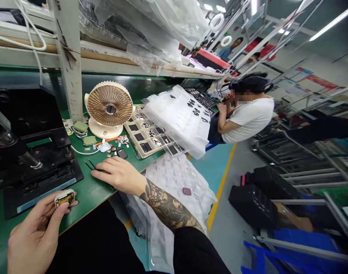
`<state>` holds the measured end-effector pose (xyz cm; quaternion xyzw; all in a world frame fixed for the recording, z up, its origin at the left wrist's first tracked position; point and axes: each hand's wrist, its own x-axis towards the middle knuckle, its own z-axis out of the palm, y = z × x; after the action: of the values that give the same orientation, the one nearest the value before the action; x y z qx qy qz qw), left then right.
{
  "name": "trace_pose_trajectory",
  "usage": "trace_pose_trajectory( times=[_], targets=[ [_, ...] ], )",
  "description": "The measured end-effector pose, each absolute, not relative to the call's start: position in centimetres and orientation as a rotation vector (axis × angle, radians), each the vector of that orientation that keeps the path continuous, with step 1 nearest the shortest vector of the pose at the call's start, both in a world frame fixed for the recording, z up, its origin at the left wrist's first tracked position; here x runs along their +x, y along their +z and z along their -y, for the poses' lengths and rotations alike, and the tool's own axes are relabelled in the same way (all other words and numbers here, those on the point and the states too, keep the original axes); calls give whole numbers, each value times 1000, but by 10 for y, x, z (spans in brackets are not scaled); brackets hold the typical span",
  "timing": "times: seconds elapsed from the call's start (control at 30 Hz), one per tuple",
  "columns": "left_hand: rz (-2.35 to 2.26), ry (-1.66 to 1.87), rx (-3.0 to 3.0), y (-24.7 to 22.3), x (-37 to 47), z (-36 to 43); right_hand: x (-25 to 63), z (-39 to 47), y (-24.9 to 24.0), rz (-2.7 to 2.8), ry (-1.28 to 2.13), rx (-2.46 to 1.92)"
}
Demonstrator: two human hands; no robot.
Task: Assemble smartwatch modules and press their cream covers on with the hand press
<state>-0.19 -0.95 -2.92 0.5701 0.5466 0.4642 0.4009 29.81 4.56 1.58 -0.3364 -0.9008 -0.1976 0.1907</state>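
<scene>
My left hand (34, 238) pinches a small rounded-square smartwatch case (64, 198) between thumb and fingers, above the near left edge of the green bench (89, 198). The case is pale at the rim, with yellow and black parts showing inside. My right hand (119, 176) is closed on a pair of dark tweezers (90, 165), whose tips point left, apart from each other and with nothing visible between them. Just beyond that hand lie a black rounded-square piece (122, 153), several small metal parts (123, 140) and a pale translucent piece (104, 147). Greenish square pieces (89, 140) sit farther back.
A black press-like fixture (34, 140) stands at left. Behind the loose parts are a cream fan (109, 108) and a compartment tray (146, 154). White foam-covered trays (176, 110) overhang the bench to the right. A co-worker (248, 110) sits beyond; a maroon case (186, 191) lies on plastic trays below.
</scene>
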Motion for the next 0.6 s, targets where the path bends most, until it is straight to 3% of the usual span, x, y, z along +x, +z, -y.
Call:
trace_pose_trajectory(
  times=[0.1, 0.23, 0.3, 0.6],
  targets=[
    [-1373, 1173, 1428, -30, 0, 13, 349, -57, 43, 2420, -502, -1184],
    [-1341, 1171, 1459, -34, 0, 11, 426, -95, 92, 2279, -453, -1955],
    [-1339, 1164, 1503, -38, -2, 9, 449, -118, 105, 2274, -439, -2128],
    [-1377, 1175, 1678, -46, -4, 6, 468, -166, 86, 2318, -468, -2314]
  ],
)
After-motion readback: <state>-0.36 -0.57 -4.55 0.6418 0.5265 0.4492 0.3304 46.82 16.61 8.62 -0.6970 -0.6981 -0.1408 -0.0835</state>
